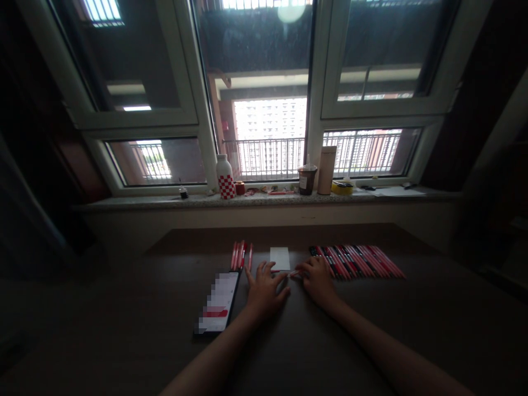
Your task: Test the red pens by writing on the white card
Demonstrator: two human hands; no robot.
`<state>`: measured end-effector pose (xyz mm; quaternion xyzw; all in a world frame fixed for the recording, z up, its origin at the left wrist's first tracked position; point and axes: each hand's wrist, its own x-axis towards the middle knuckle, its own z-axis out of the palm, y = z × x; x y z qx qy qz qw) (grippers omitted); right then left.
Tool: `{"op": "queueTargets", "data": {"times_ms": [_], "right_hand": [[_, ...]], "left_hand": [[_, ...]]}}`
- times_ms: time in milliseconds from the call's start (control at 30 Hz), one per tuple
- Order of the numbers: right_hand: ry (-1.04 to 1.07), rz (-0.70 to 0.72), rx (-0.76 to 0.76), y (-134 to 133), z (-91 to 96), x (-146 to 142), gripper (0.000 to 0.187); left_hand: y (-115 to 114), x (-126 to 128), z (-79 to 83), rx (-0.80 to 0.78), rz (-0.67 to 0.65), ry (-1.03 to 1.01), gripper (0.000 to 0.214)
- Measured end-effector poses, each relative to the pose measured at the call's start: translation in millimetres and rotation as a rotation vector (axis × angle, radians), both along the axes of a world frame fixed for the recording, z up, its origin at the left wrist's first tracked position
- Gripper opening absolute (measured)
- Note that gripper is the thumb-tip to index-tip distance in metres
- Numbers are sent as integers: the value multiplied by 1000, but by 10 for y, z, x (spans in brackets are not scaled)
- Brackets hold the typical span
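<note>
My left hand (264,289) rests on the dark table (124,330) with fingers spread, its fingertips by a small white card (280,258). My right hand (317,278) lies curled just right of it, pinching a red pen (293,273) whose tip points toward the left hand. A row of several red and black pens (357,261) lies right of the right hand. A few red pens (241,255) lie in a small group left of the card.
A phone (218,302) lies face up left of my left hand. On the windowsill (124,203) stand a red-checked white bottle (225,177), a dark cup (307,179), a beige flask (326,170), a yellow tape roll (342,188) and papers (396,191).
</note>
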<state>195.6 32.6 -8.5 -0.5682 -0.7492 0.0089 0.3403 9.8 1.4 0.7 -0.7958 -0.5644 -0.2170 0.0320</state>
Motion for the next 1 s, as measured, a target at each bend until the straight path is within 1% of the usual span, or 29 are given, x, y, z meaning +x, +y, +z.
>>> {"op": "queueTargets", "data": {"times_ms": [167,367,567,833,1000], "right_hand": [[1,19,-7,-15,12,-2,18],[-26,4,-3,-13,11,-4,18],[-5,8,-2,1,-6,0,17],[-17,4,-13,-6,3,-1,18],[-23,-9,-12,-4,-10,-1,18]], "left_hand": [[5,-5,3,-3,-25,-10,36],[1,-5,16,-14,-15,-16,35],[17,-14,-12,0,-8,-20,41],[17,-20,-19,-7,-25,-35,38],[26,-21,-34,4,-9,-26,43]]}}
